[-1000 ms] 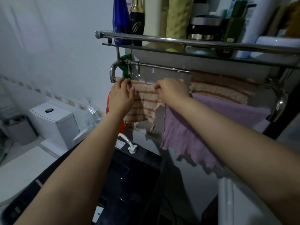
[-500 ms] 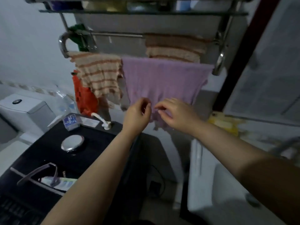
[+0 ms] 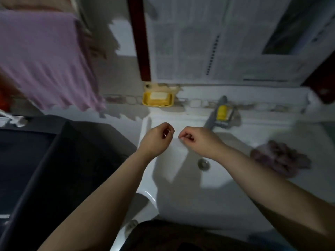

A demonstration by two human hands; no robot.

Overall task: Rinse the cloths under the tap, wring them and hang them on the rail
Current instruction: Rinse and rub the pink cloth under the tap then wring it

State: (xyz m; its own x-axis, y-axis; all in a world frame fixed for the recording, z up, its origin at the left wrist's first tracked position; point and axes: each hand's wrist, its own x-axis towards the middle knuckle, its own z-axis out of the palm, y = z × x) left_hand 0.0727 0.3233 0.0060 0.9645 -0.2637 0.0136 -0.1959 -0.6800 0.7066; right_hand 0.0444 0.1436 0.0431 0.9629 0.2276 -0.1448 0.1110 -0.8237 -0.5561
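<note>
A purple cloth [image 3: 45, 57] hangs spread out at the upper left; the rail above it is out of frame. A second, crumpled purplish cloth [image 3: 279, 158] lies on the right side of the white sink [image 3: 181, 196]. The grey tap [image 3: 215, 115] with a yellow handle stands at the back of the basin, and no water shows. My left hand [image 3: 157, 140] and my right hand [image 3: 197, 140] hover close together over the basin's left half, fingers loosely curled, holding nothing. Neither hand touches a cloth.
A yellow soap dish [image 3: 157, 99] with a bar of soap is fixed to the wall behind the sink. A black cabinet top [image 3: 36, 160] borders the sink on the left. The drain [image 3: 204, 163] sits mid-basin. A dark red frame [image 3: 141, 42] runs up the wall.
My hands let go of the hung cloths and dropped from the rail to above the sink. The view swung right and down, so the basin fills the frame.
</note>
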